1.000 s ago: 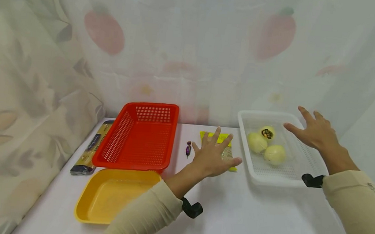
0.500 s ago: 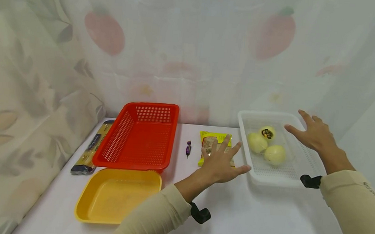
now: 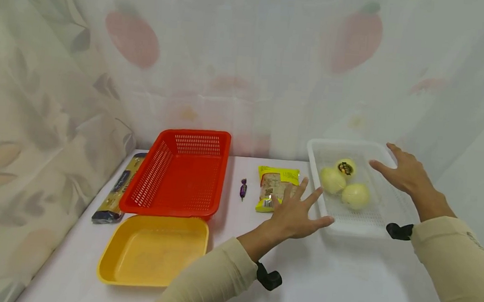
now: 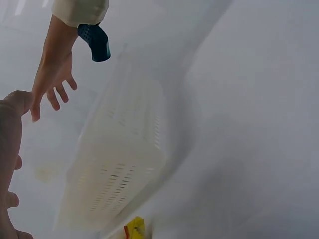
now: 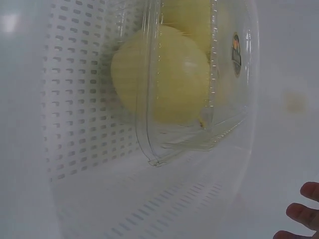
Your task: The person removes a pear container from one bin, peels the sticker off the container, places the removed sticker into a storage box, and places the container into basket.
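Observation:
My left hand (image 3: 292,217), fingers spread, hovers over the near edge of a yellow snack packet (image 3: 270,189) and hides part of it. To the right stands a white perforated basket (image 3: 357,230). Inside the basket lie 3 round pale-yellow fruits (image 3: 355,196); in the right wrist view a clear plastic box (image 5: 174,144) encloses them. Over the basket's right side my right hand (image 3: 408,174) is held with fingers extended, gripping nothing. The left wrist view shows both the basket's wall (image 4: 119,174) and my right hand (image 4: 55,74) beyond it.
A purple wrapped candy (image 3: 243,189) lies left of the packet. Farther left are a red basket (image 3: 169,211), a yellow tray (image 3: 150,283) and a long gold-and-dark package (image 3: 119,191). A curtain (image 3: 248,66) hangs behind the table (image 3: 342,287).
My left hand has moved to the right and slightly nearer, uncovering more of the yellow packet. The right hand has barely shifted. The objects stay in place.

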`<state>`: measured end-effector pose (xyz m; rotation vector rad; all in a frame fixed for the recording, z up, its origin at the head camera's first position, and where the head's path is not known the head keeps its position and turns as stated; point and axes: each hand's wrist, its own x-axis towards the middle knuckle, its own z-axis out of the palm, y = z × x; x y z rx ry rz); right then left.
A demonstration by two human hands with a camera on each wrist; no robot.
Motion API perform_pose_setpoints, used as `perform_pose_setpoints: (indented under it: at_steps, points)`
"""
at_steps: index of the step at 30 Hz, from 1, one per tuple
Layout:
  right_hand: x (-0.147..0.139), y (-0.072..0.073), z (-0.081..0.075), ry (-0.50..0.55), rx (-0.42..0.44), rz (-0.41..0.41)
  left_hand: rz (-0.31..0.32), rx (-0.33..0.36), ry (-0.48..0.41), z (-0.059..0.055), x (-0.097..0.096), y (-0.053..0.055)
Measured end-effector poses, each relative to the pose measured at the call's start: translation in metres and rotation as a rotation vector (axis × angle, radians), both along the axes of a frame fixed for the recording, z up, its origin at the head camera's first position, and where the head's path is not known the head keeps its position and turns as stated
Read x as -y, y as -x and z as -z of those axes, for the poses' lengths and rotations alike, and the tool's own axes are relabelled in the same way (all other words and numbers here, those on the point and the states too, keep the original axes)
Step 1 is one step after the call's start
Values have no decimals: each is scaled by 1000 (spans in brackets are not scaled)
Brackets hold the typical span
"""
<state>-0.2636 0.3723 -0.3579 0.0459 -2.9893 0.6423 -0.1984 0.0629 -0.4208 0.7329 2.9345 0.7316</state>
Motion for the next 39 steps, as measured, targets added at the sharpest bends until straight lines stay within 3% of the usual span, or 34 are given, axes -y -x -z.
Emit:
perform_pose_setpoints:
  at_steps: [12, 24, 39]
  points:
    - [-3, 4, 4, 60, 99, 14, 34, 5, 15, 12, -12, 4]
    - [-2, 9, 8, 175, 234, 55, 25, 22, 68, 24, -29, 7]
    - [-1, 18, 20, 218, 282, 32, 43, 32, 117, 38, -37, 8]
